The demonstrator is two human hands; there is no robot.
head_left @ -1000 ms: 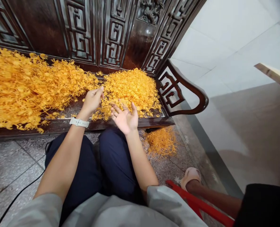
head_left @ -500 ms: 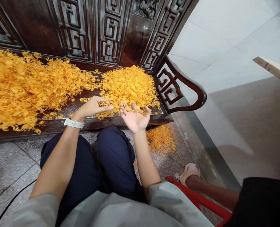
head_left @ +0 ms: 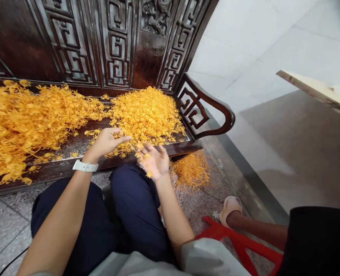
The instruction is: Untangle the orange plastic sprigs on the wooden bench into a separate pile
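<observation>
Between the thumb and fingers of my left hand (head_left: pixel 106 143) is a thin orange plastic-looking flower stem (head_left: pixel 133 147). Small orange flower heads hang from its far end. My right hand (head_left: pixel 159 164) is palm up with its fingers apart, and the flower heads lie against or just in front of its fingers and palm. Behind both hands, a heap of loose orange flower heads (head_left: pixel 149 113) covers the right end of a dark wooden bench (head_left: pixel 72 147). A larger pile of stemmed orange flowers (head_left: pixel 28 126) fills the bench's left part.
The bench has a carved back (head_left: pixel 118 57) and a curved armrest (head_left: pixel 230 119). Bare orange stems (head_left: pixel 191 170) lie on the floor under its right end. A red stool (head_left: pixel 238 241) and another person's foot in a shoe (head_left: pixel 230 211) are at right. A wooden board (head_left: pixel 316 90) juts in.
The stem has swung from nearly level to slanting down to the right. My right hand has lowered and its fingers have shifted along the flower heads. The whole view has shifted slightly.
</observation>
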